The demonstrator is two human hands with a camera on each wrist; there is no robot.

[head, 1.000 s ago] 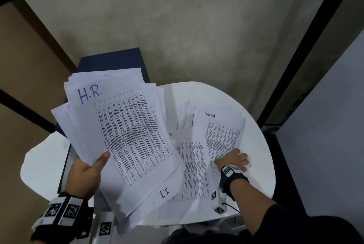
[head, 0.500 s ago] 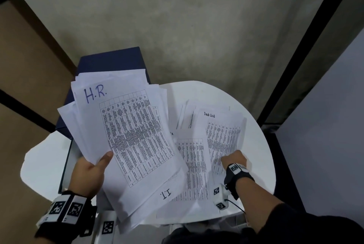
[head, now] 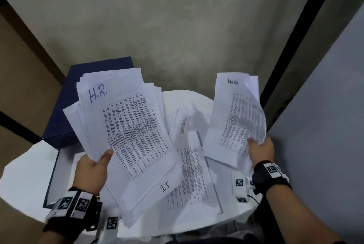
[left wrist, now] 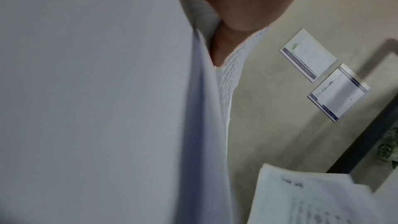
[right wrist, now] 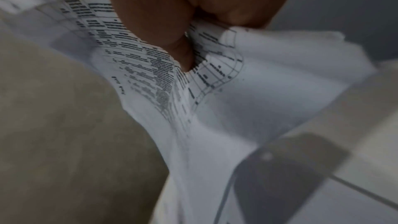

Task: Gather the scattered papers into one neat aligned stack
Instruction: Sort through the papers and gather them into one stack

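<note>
My left hand (head: 94, 163) grips a thick, uneven bundle of printed papers (head: 126, 131) above the table; the top sheet is marked "H.R." and a lower one "I.T.". In the left wrist view the bundle (left wrist: 96, 108) fills most of the frame under my thumb. My right hand (head: 260, 148) pinches the lower right corner of a few "Task List" sheets (head: 236, 117), lifted off the table and bent at the corner. The right wrist view shows the crumpled printed sheets (right wrist: 193, 91) under my thumb. More printed sheets (head: 193, 173) lie loose on the white round table (head: 23, 176).
A dark blue box (head: 65, 110) stands at the table's back left, with an open blue-edged folder (head: 59, 176) beneath my left hand. Grey wall (head: 177, 27) stands behind, a black post (head: 295, 47) and a pale panel (head: 325, 145) to the right. Two notices (left wrist: 323, 74) hang on the wall.
My right hand has lifted the "Task List" sheets off the table and up to the right. The left hand's bundle shifted slightly right.
</note>
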